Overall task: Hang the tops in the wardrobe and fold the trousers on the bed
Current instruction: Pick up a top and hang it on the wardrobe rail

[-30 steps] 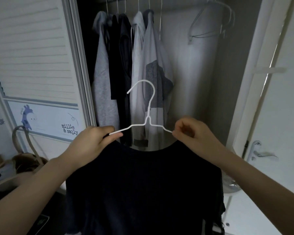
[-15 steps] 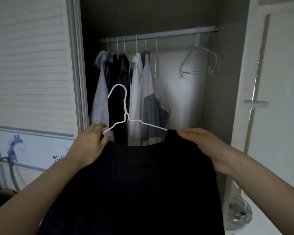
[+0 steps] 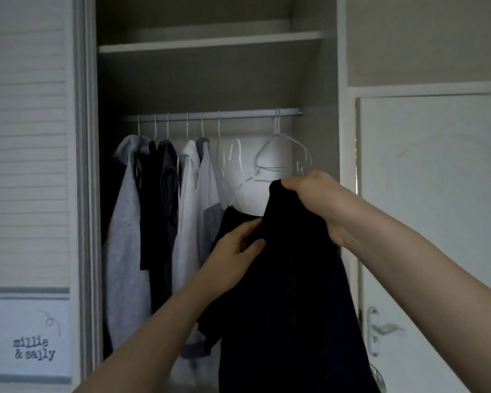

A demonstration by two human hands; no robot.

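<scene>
Gripping dark top (image 3: pixel 289 279), both hands (image 3: pixel 318 194) curled, rail (image 3: pixel 238 114) gap above

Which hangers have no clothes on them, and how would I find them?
Look inside the open wardrobe at the rail under the shelf. At its right end, apart from the hanging clothes, hang the empty hangers: bare pale wire, bunched together, nothing on them.
</scene>
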